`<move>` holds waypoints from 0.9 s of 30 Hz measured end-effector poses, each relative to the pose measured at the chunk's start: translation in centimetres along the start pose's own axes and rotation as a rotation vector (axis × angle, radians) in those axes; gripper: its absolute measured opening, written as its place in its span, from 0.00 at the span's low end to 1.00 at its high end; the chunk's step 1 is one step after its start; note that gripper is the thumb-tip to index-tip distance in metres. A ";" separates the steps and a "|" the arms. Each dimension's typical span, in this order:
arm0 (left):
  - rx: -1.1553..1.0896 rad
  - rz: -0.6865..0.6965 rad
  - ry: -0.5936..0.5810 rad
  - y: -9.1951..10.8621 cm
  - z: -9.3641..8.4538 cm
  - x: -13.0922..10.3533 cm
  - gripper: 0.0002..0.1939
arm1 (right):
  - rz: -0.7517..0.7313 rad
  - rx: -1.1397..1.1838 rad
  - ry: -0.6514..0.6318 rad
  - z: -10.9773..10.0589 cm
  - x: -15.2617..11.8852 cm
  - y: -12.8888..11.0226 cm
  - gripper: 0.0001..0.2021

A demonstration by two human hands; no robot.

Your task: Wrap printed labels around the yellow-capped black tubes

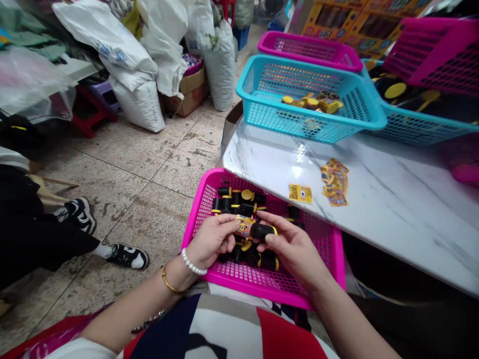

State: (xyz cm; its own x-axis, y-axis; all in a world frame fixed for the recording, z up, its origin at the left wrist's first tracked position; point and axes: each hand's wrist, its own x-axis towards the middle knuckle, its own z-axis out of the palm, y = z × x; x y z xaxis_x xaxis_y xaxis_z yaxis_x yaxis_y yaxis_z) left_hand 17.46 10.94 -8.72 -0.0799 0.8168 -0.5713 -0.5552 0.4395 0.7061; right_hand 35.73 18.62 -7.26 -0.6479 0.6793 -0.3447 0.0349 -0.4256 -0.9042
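Above a pink basket [325, 289], my left hand [212, 239] pinches a yellow printed sleeve label [245, 227] by its left end. My right hand [294, 244] grips a small black bottle with a yellow rim [263, 231] between thumb and fingers. The label's right end meets the bottle's left end; whether the bottle is inside it I cannot tell. Several similar black bottles with yellow caps [228, 202] lie in the basket below. On the marble-patterned table sit a single flat label [300, 193] and a small pile of labels [335, 183].
A blue basket [262, 112] on the white table [392, 199] holds several yellow-wrapped pieces [316, 102]. More baskets stand behind it and to the right. White sacks [138, 94] and a cardboard box [190, 92] stand on the floor. Another person's legs and shoes [129, 256] are at left.
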 end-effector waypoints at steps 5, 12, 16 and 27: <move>-0.277 -0.087 -0.099 0.0 -0.3 0.5 0.10 | 0.008 -0.119 0.066 0.4 0.0 -0.5 0.23; -0.276 -0.093 -0.079 -0.2 0.0 0.4 0.08 | -0.082 -0.187 0.030 0.5 -0.4 -0.5 0.19; -0.262 -0.099 -0.078 -0.3 0.3 0.4 0.10 | -0.108 -0.263 0.019 0.6 -0.4 -0.2 0.18; -0.051 -0.042 -0.010 -0.6 0.2 -0.2 0.16 | -0.333 -0.578 0.166 0.1 -0.1 1.2 0.11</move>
State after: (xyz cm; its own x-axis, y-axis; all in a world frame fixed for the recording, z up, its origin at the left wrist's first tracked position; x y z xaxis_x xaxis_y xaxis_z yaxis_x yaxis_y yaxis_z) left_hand 17.93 10.54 -8.93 -0.0480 0.8018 -0.5957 -0.5996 0.4539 0.6592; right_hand 35.78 17.99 -8.32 -0.5706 0.8210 -0.0178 0.2851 0.1777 -0.9419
